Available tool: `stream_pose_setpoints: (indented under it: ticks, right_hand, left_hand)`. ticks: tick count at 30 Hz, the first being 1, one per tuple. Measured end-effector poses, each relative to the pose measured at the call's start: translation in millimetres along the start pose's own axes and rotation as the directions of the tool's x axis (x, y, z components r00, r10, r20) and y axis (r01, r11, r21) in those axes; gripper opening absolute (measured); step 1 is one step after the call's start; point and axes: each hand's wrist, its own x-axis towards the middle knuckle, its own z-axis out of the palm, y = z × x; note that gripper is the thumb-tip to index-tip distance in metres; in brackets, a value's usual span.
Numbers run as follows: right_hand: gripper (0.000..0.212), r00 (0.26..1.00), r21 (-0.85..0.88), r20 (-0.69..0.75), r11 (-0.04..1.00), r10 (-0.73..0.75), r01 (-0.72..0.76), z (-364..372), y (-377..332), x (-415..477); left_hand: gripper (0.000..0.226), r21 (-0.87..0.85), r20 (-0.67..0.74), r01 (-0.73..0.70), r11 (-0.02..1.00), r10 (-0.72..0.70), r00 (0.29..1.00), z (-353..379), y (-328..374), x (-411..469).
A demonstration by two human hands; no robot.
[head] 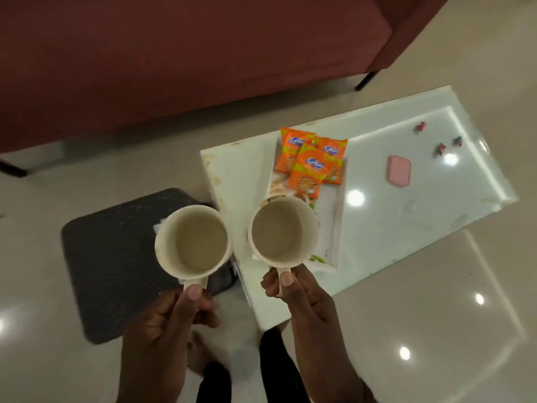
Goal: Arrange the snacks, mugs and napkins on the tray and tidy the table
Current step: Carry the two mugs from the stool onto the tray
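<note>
Two cream mugs are held up in front of me, both empty inside. My left hand grips the handle of the left mug, which hangs over the floor beside the table. My right hand grips the handle of the right mug, which hovers above the near end of the white tray. Three orange snack packets lie overlapping at the tray's far end. A white napkin peeks out under the right mug at the tray's near edge.
The white glossy table carries a pink rectangular object and three small wrapped sweets at its far right. A dark mat lies on the floor left of the table. A maroon sofa stands behind.
</note>
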Motion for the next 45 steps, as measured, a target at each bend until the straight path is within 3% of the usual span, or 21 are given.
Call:
stream_pose_setpoints:
  ticks: [9,13,17,29,40,45]
  right_hand:
    - [0.034,0.991,0.059,-0.127,0.998,0.045,-0.038,-103,19,74]
    - [0.036,0.985,0.149,-0.142,0.986,0.097,-0.075,-132,56,113]
    - [0.035,0.978,0.096,-0.14,0.985,0.153,-0.14,-148,107,150]
    - [0.032,0.961,0.012,-0.124,0.969,0.248,-0.248,-146,197,202]
    - [0.034,0.972,-0.132,-0.128,0.968,0.196,-0.213,-152,202,209]
    - [0.03,0.953,-0.138,-0.196,0.955,0.232,-0.261,-151,200,207]
  left_hand:
    - [0.029,-0.04,0.169,-0.012,0.999,0.018,0.986,147,-3,39]
    - [0.029,-0.014,0.196,0.041,0.999,-0.038,0.98,193,-34,63]
    - [0.029,0.048,0.205,0.028,0.998,-0.038,0.978,222,-72,92]
    - [0.034,0.169,0.158,0.018,0.985,-0.045,0.986,243,-160,155]
    - [0.033,0.117,0.232,0.035,0.993,-0.061,0.971,244,-164,165]
    - [0.026,0.209,0.234,0.005,0.978,-0.055,0.971,240,-158,166]
